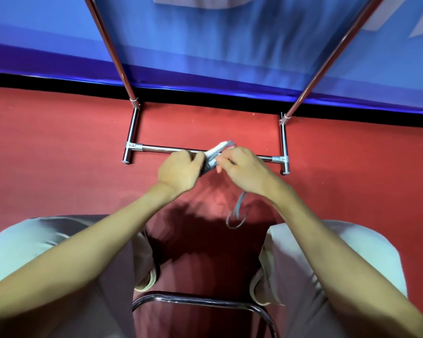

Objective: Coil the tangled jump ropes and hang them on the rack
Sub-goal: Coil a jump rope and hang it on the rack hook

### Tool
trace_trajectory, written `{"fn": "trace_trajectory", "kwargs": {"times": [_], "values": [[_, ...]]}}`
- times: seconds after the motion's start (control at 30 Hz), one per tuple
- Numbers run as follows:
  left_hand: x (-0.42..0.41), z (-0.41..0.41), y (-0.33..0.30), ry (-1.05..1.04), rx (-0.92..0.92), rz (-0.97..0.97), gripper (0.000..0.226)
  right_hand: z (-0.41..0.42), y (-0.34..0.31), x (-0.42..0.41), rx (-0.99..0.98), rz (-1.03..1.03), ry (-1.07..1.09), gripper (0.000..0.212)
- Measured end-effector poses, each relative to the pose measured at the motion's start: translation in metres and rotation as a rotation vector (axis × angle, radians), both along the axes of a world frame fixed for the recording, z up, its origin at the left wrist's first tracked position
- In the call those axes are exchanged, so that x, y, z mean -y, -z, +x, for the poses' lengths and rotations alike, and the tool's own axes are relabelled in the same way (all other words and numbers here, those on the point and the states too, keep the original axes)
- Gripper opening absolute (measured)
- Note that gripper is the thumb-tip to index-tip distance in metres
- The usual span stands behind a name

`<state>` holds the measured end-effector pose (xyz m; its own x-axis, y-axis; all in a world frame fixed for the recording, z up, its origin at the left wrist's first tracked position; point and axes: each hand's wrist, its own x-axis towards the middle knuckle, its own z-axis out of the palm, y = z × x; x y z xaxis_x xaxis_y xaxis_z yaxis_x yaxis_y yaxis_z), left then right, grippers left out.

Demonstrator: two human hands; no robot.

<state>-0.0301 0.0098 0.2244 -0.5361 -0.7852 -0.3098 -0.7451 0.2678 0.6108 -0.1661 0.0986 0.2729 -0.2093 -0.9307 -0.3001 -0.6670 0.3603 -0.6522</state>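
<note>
Both hands meet in front of the person, above the red floor (59,142), and share one bundle of grey jump rope (213,158). The left hand (178,170) has its fingers curled round the lower part of the bundle, gripping it from the left side. The right hand (242,169) pinches the rope just beside that grip, its fingertips closed on the strands at the bundle's right edge. The bundle stands tilted, its pale upper end leaning up and to the right past the knuckles; the picture is too blurred to tell whether that end is handles or folded cord. From under the right hand a loose length of the same rope hangs down and ends in a small loop (236,217) between the person's knees. Behind the hands stands the rack (166,149), a chrome frame whose low crossbar runs left to right on the floor, with two uprights rising against a blue wall (230,45). Near the bottom edge a curved dark metal bar (193,301) shows between the legs.
</note>
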Motion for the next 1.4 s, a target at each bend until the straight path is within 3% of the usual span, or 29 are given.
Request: {"fn": "trace_trajectory", "kwargs": {"times": [0.23, 0.43, 0.6, 0.73, 0.87, 0.9, 1.03, 1.17, 1.4], "values": [[-0.025, 0.003, -0.008, 0.388, 0.172, -0.378, 0.039, -0.009, 0.012, -0.004, -0.012, 0.132, 0.060, 0.041], [-0.030, 0.008, -0.005, 0.572, 0.227, -0.460, 0.054, -0.001, 0.019, -0.006, 0.007, 0.265, 0.041, 0.040], [-0.029, 0.010, -0.006, 0.696, 0.253, -0.477, 0.044, -0.010, 0.023, -0.005, 0.138, 0.384, 0.073, 0.043], [-0.021, 0.014, -0.008, 0.759, 0.284, -0.368, 0.044, -0.018, 0.014, -0.012, -0.006, 0.383, -0.045, 0.064], [-0.002, 0.020, -0.008, 0.740, 0.324, -0.227, 0.044, -0.033, 0.010, -0.017, -0.238, 0.388, -0.052, 0.069], [0.006, 0.022, -0.008, 0.708, 0.357, -0.182, 0.046, -0.043, 0.011, -0.019, -0.215, 0.353, -0.015, 0.066], [0.020, 0.033, -0.006, 0.619, 0.388, -0.014, 0.048, -0.063, 0.014, -0.033, 0.214, 0.127, 0.033, 0.024], [0.003, 0.033, -0.002, 0.685, 0.362, 0.096, 0.044, -0.065, 0.026, -0.039, 0.296, -0.011, -0.005, 0.003], [-0.004, 0.026, -0.021, 0.711, 0.107, 0.117, 0.040, -0.075, 0.036, -0.036, 0.088, -0.048, 0.062, 0.040]]}}
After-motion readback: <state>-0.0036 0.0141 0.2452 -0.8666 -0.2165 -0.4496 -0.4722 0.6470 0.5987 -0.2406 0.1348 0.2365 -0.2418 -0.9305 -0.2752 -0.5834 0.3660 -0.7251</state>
